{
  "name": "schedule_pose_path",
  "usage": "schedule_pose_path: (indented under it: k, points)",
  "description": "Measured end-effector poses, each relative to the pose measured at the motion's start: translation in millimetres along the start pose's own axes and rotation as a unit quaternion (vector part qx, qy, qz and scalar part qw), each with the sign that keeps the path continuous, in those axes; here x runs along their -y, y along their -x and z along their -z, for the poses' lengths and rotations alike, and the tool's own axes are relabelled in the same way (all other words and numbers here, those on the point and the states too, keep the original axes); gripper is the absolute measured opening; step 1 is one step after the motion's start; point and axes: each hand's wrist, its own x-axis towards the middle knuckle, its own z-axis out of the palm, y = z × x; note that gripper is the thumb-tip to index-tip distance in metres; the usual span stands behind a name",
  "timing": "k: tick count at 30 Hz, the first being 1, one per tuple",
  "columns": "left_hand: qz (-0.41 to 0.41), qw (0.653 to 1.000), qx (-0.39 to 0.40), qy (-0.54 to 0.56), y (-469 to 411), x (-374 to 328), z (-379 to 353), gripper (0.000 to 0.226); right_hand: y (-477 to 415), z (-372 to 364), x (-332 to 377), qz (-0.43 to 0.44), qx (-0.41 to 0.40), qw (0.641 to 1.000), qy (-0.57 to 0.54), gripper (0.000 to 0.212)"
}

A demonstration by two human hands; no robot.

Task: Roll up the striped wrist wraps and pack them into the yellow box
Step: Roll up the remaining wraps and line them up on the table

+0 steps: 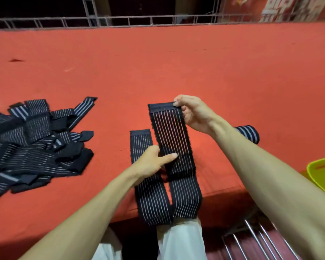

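Red cloth counter (176,68), metal railing (120,21) along its far edge. Loose pile of wraps (32,141), dark with thin pale stripes, on the left part of the counter, well apart from the hands. One rolled wrap (249,133) lies on the counter to the right, partly hidden behind the right forearm. Yellow box (321,175) at the right edge of view, off the counter's near right corner, only a corner of it showing. Metal rack (261,239) below it, white trousers (180,239) under the counter edge. Two unrolled wraps side by side in the middle, touching, near ends hanging over the counter's front edge. Flat wrap (141,143) on the left lies on the cloth. Held wrap (169,132) on the right is lifted at its far end, stretched towards the person. Right hand (193,113) is raised above the counter, wrist bent, fingers (176,103) curled and pinching the wrap's dark far end tab. Left hand (152,162) sits over the flat wrap, forearm coming in from lower left, thumb laid straight across the top of the held wrap at mid length, pinching it; its other fingers are tucked underneath and hidden. Nothing between the hands and the box but the right forearm.
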Motion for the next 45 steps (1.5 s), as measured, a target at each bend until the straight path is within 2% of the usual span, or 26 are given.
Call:
schedule_pose_path:
  k: [2,4,8,12,17,21,24,26,27,30,32,37,41,45]
  points:
    - [-0.034,0.996,0.031,0.071,20,-16,5,0.017,6,-14,6,0.000,-0.025,0.999,-0.038,0.022]
    - [-0.054,0.989,0.059,0.123,36,-30,10,0.004,9,-24,10,0.004,-0.053,0.995,-0.088,0.026]
    - [-0.048,0.970,0.088,0.222,62,-41,24,0.033,12,-37,13,0.009,-0.109,0.990,-0.086,0.017]
    - [-0.034,0.956,0.116,0.267,74,-37,25,0.026,13,-42,3,-0.011,-0.162,0.987,0.011,0.005]
    - [0.036,0.967,0.092,0.236,73,-9,19,0.016,17,-42,-20,-0.049,-0.159,0.978,0.128,0.005]
    - [0.064,0.976,0.091,0.189,65,14,25,0.024,15,-37,-39,-0.079,-0.136,0.975,0.155,0.012]
    - [0.053,0.984,0.090,0.144,60,20,33,0.028,10,-30,-49,-0.091,-0.114,0.977,0.156,0.013]
    - [0.034,0.991,0.054,0.116,53,22,39,0.037,8,-25,-56,-0.101,-0.085,0.980,0.147,0.013]
    - [0.020,0.995,0.009,0.101,46,24,42,0.038,6,-24,-59,-0.107,-0.067,0.981,0.144,0.012]
    - [-0.027,0.982,-0.141,0.122,22,29,55,0.030,-1,-23,-71,-0.120,-0.031,0.983,0.133,0.011]
    - [-0.043,0.973,-0.200,0.110,6,31,63,0.024,-8,-23,-79,-0.122,-0.023,0.984,0.126,0.011]
    - [-0.042,0.964,-0.248,0.089,-33,44,80,0.010,-41,-24,-99,-0.083,-0.051,0.988,0.122,0.011]
    - [-0.032,0.957,-0.286,0.039,-66,56,94,0.006,-74,-21,-117,-0.052,-0.099,0.973,0.204,0.008]
    - [-0.034,0.945,-0.321,-0.047,-98,66,105,0.004,-106,-14,-138,-0.023,-0.140,0.942,0.306,0.018]
